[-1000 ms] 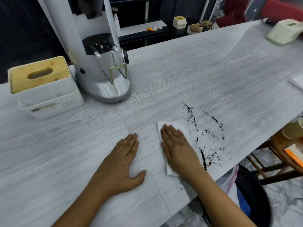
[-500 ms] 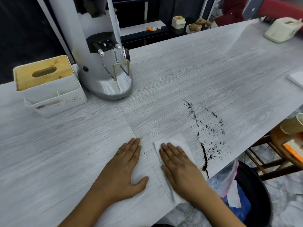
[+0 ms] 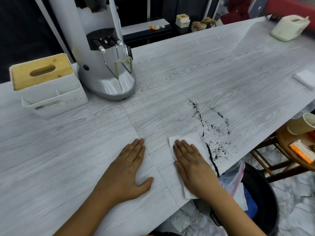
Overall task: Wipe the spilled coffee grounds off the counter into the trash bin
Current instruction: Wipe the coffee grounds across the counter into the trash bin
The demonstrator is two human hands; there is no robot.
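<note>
We see the right hand flat, fingers straight, pressing a white tissue onto the grey surface; the left hand lies open beside it, holding nothing; coffee grounds streak just right of the tissue — the trash bin stands below the edge.

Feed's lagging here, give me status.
Right hand flat on tissue; left hand idle. Grounds near counter edge. Bin below, path clear.
</note>
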